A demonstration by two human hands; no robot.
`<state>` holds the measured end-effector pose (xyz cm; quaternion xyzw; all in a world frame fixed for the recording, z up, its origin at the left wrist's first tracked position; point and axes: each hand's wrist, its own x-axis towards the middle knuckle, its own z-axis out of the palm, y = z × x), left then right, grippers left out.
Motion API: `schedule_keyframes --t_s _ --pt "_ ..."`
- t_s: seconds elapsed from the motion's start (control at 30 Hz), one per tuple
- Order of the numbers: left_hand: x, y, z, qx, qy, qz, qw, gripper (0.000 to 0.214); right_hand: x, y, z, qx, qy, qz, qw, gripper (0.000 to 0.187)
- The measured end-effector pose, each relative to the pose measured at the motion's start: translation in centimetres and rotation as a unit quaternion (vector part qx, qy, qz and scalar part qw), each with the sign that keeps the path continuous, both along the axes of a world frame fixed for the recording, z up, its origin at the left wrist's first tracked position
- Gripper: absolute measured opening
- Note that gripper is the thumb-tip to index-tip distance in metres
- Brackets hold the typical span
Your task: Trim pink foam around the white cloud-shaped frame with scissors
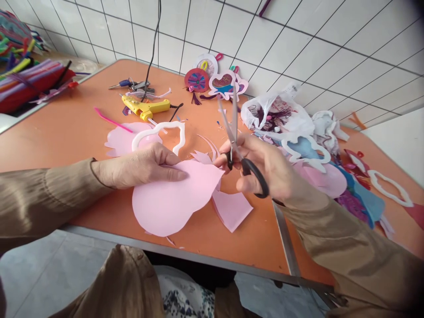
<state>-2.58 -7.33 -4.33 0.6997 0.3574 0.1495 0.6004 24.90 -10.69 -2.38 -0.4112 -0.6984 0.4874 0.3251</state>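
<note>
My left hand (145,165) pinches a pink foam sheet (172,198) with a curved, cut outline, thumb on top. In my right hand (265,165) is a pair of scissors (232,128) with black handles. Their blades point up and away from me, slightly apart, and do not touch the sheet. My right fingertips are close to the sheet's right corner; whether they touch it I cannot tell. Beneath, on the table, lies an angular pink offcut (232,211). Behind my left hand are a white wavy frame (180,137) and a pink cut shape (117,140).
The orange table (89,101) meets a tiled wall. A yellow glue gun (149,107) and keys (144,86) lie at the back left. Round decorations (197,80) lean by the wall. To the right are a white plastic bag (281,112) and several felt pieces. Colourful pipe cleaners (33,84) fill the far left.
</note>
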Motion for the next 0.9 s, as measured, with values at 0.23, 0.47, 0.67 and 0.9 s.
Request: schedule_keyframes --t_s 0.23,0.47,0.67,0.9 --pt "0.5 -0.4 0.4 0.013 0.022 -0.053 0.998 0.044 -1.9 0.1 1.9 0.062 -0.036 -0.023 0.997 0.044" --pt "0.5 -0.5 0.2 0.071 0.029 -0.095 0.992 0.042 -5.1 0.0 2.3 0.035 -0.097 0.040 0.994 0.032" --pt "0.4 -0.5 0.0 0.078 0.031 -0.102 0.991 0.041 -6.2 0.3 1.4 0.022 -0.127 0.063 0.990 0.013" --pt "0.1 -0.1 0.2 0.054 -0.003 -0.014 0.998 0.032 -5.0 1.1 0.5 -0.021 -0.052 0.030 0.998 0.025"
